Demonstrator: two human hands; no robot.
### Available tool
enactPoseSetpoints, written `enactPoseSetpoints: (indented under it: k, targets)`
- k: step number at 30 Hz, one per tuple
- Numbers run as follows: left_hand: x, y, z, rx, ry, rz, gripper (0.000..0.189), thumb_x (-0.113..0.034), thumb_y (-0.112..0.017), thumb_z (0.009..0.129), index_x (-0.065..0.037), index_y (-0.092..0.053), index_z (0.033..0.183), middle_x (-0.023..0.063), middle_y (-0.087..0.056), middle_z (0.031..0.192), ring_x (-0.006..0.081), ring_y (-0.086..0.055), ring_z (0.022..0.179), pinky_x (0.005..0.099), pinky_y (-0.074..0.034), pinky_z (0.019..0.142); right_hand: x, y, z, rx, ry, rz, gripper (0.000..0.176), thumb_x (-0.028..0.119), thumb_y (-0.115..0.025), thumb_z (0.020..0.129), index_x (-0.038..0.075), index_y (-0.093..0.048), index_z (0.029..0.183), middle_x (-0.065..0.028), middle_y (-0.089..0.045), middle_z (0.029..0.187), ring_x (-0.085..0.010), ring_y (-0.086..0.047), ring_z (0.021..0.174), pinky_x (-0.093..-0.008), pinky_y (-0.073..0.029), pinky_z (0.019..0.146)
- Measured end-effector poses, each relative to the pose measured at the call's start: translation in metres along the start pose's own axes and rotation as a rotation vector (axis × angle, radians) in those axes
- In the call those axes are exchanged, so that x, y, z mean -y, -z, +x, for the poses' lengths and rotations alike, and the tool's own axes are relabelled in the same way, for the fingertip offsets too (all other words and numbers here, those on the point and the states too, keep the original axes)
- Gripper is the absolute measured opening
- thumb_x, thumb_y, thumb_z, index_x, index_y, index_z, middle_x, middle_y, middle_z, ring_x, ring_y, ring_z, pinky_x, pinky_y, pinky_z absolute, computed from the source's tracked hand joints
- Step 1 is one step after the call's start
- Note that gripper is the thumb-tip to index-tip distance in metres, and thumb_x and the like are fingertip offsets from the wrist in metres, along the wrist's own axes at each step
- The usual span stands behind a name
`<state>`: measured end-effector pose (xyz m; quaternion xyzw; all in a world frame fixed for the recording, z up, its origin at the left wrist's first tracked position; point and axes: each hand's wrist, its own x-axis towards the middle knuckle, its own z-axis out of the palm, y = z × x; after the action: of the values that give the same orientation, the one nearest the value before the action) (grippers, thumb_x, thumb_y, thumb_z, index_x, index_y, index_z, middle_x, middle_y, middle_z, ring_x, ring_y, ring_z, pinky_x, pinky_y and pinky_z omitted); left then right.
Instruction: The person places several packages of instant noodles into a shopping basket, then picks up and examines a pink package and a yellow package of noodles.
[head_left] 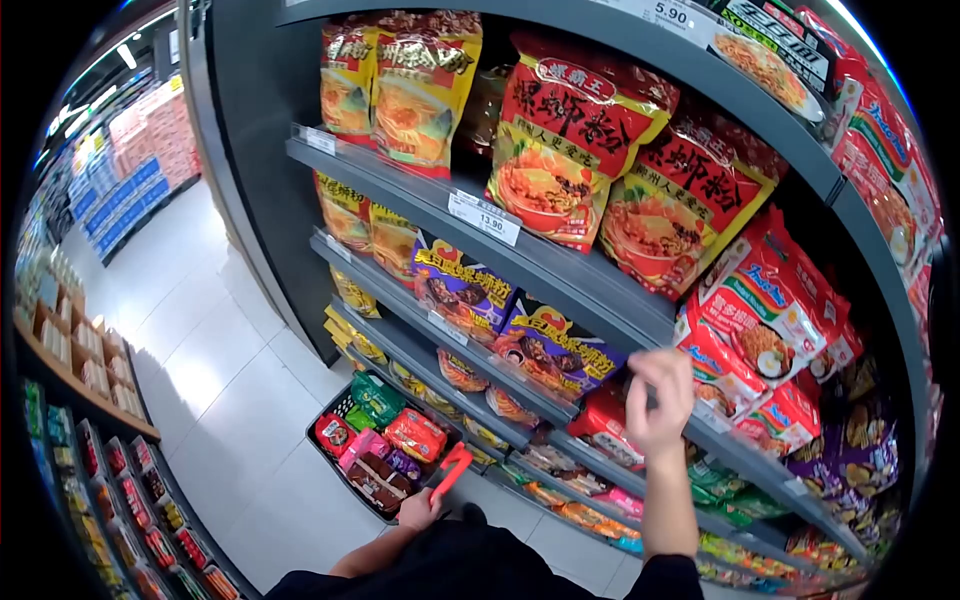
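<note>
My left hand [418, 510] is closed round the red handle [452, 472] of a black shopping basket [330, 462]. In the basket lie a green bag [376, 400], a red-orange packet [415, 434], a pink packet [364, 450] and a brown package [379, 483]. My right hand [660, 400] is raised in front of the shelves with nothing visible in it. Its fingers are loosely bent, with a gap between thumb and forefinger, and slightly blurred. Closest to it are purple noodle packs [560, 348] on its left and red-and-white Indomie noodle packs [765, 300] on its right.
Red-and-yellow noodle bags [560, 150] stand on the upper shelf, above a 13.90 price tag [484, 218]. More packets fill the lower shelves. On the left are a tiled aisle floor [215, 370], a low display rack [130, 480] and stacked cartons [125, 170] farther off.
</note>
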<state>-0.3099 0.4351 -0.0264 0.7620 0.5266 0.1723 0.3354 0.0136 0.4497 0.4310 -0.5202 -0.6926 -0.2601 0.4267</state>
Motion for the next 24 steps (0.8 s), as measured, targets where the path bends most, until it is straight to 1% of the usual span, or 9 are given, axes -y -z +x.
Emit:
enactPoseSetpoints:
  k: [3,7,10,13,15,16,19,22,24]
  targets:
    - [-0.001,0.005,0.001,0.039,-0.017,-0.057,0.030,-0.036,-0.055,0.093,-0.008,-0.060,0.087,0.0193,-0.065,0.073,0.0404,-0.065,0.070,0.0512,-0.051,0.063,-0.004,-0.009,0.038,-0.015,-0.016,-0.184,0.027,-0.004,-0.064,0.075,0.000,-0.064,0.101,-0.0153,-0.062,0.106,-0.0349,-0.059,0.098,-0.0411,-0.047,0.087]
    - [0.006,0.004,0.005,0.094,-0.064,-0.113,0.032,-0.036,-0.054,0.093,-0.005,-0.057,0.086,0.0217,-0.064,0.072,0.0430,-0.064,0.069,0.0539,-0.050,0.064,-0.027,-0.044,0.092,0.025,-0.187,-0.086,0.027,0.002,-0.066,0.086,0.000,-0.061,0.113,-0.0159,-0.063,0.107,-0.0276,-0.066,0.098,-0.0340,-0.052,0.087]
    - [0.015,-0.004,0.007,0.137,-0.079,-0.102,0.034,-0.036,-0.054,0.093,-0.003,-0.057,0.089,0.0230,-0.064,0.074,0.0440,-0.064,0.071,0.0544,-0.051,0.066,-0.053,-0.074,0.129,-0.029,-0.371,-0.009,0.044,0.018,-0.071,0.088,-0.001,-0.054,0.124,-0.0189,-0.066,0.109,-0.0266,-0.068,0.096,-0.0353,-0.054,0.083]
    - [0.012,0.006,0.008,0.172,-0.115,-0.136,0.036,-0.038,-0.054,0.093,-0.002,-0.058,0.095,0.0255,-0.065,0.077,0.0446,-0.064,0.075,0.0541,-0.051,0.068,-0.053,-0.098,0.159,-0.269,-0.484,0.105,0.069,0.032,-0.077,0.084,-0.014,-0.047,0.127,-0.0224,-0.067,0.112,-0.0232,-0.068,0.098,-0.0331,-0.053,0.083]
    - [0.011,0.018,0.009,0.244,-0.145,-0.159,0.040,-0.040,-0.054,0.092,-0.002,-0.056,0.104,0.0271,-0.066,0.084,0.0448,-0.065,0.080,0.0535,-0.052,0.073,-0.067,-0.107,0.164,-0.276,-0.502,-0.023,0.080,0.038,-0.081,0.080,-0.017,-0.046,0.126,-0.0205,-0.070,0.102,-0.0206,-0.068,0.095,-0.0297,-0.052,0.080]
    - [0.013,0.021,0.010,0.276,-0.161,-0.169,0.041,-0.041,-0.055,0.092,-0.002,-0.056,0.107,0.0272,-0.066,0.086,0.0448,-0.065,0.082,0.0534,-0.052,0.074,-0.058,-0.110,0.167,-0.256,-0.593,0.110,0.084,0.041,-0.082,0.078,-0.018,-0.046,0.125,-0.0178,-0.071,0.094,-0.0200,-0.068,0.090,-0.0288,-0.050,0.080]
    - [0.020,0.026,0.018,0.514,-0.107,-0.144,0.052,-0.046,-0.055,0.091,-0.005,-0.051,0.123,0.0273,-0.065,0.098,0.0437,-0.064,0.093,0.0520,-0.051,0.082,-0.054,-0.116,0.165,-0.119,-0.597,0.144,0.063,0.043,-0.080,0.079,-0.005,-0.061,0.116,-0.0142,-0.071,0.097,-0.0214,-0.067,0.088,-0.0322,-0.050,0.082]
    - [0.032,0.032,0.017,0.507,-0.186,-0.089,0.072,-0.055,-0.059,0.088,-0.009,-0.043,0.141,0.0250,-0.051,0.125,0.0426,-0.053,0.117,0.0488,-0.045,0.097,-0.041,-0.115,0.162,-0.097,-0.347,0.010,0.052,0.037,-0.081,0.078,-0.002,-0.064,0.110,-0.0169,-0.069,0.101,-0.0275,-0.067,0.093,-0.0358,-0.049,0.084]
    - [0.037,0.041,0.014,0.417,-0.205,-0.146,0.075,-0.051,-0.062,0.088,-0.008,-0.039,0.145,0.0260,-0.050,0.127,0.0440,-0.050,0.119,0.0465,-0.043,0.100,-0.027,-0.120,0.157,-0.128,-0.170,0.086,0.041,0.024,-0.081,0.080,-0.002,-0.064,0.107,-0.0162,-0.066,0.100,-0.0305,-0.066,0.092,-0.0373,-0.050,0.082]
